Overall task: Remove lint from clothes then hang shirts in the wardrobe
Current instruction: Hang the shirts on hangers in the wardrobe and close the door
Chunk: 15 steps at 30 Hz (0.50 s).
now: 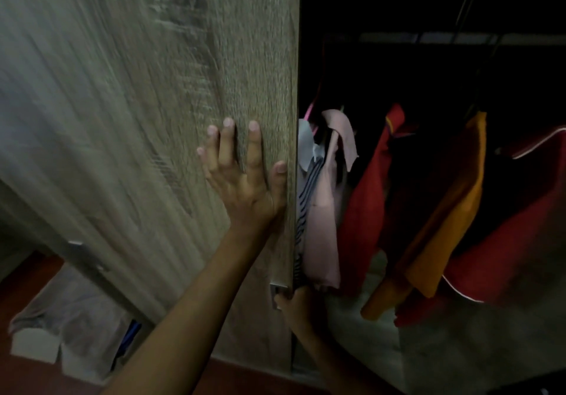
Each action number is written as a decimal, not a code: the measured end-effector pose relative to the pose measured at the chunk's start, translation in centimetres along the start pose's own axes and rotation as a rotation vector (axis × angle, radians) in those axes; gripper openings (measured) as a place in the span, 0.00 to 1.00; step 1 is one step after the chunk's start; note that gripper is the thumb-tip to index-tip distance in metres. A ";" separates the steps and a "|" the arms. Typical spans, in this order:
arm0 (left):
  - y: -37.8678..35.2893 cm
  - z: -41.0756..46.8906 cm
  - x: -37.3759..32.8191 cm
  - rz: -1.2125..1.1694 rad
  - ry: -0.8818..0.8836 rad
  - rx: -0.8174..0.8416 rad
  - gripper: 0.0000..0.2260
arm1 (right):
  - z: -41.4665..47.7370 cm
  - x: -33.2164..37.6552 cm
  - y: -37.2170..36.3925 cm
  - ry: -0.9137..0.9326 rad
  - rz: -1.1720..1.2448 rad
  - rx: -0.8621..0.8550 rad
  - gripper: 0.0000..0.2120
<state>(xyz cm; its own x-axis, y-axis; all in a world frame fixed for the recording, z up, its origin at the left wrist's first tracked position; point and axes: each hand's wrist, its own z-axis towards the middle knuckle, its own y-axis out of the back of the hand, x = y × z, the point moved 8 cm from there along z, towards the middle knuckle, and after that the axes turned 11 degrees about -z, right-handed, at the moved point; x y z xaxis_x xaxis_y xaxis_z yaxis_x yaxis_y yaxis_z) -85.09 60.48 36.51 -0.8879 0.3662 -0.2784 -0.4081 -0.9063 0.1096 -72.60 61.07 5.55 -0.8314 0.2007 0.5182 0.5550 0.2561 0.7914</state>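
A wood-grain wardrobe door (159, 88) fills the left and middle of the view. My left hand (242, 174) lies flat on it near its right edge, fingers straight and spread. Lower down, my right hand (295, 302) grips the door's edge beside a small metal handle (275, 295). To the right the wardrobe stands open and dark. Shirts hang inside from a rail (428, 37): a striped white shirt (307, 180), a pink shirt (330, 204), a red shirt (367, 210), an orange one (444, 226) and another red garment (520, 226).
A second door panel with a metal handle (82, 252) sits at the lower left. Below it a pale cloth (70, 309) covers something on the reddish floor (18, 373). The wardrobe's floor board (367, 348) shows under the hanging clothes.
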 end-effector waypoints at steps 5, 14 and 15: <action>-2.3 -1.0 -4.7 0.010 -0.012 0.025 0.25 | -0.6 -4.4 3.2 -0.020 0.109 -0.016 0.16; -7.1 -4.6 -15.3 0.015 -0.195 0.121 0.35 | -1.5 -14.3 8.8 -0.141 0.334 0.014 0.09; -7.7 -4.9 -16.5 0.011 -0.208 0.129 0.35 | -1.6 -15.5 9.3 -0.173 0.356 0.020 0.11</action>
<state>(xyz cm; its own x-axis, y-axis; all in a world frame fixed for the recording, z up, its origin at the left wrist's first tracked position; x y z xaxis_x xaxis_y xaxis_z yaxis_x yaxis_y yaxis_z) -66.25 60.37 35.54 -0.9116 0.4040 -0.0757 -0.4100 -0.8809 0.2366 -54.62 58.79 5.38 -0.5708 0.4365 0.6955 0.8099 0.1597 0.5645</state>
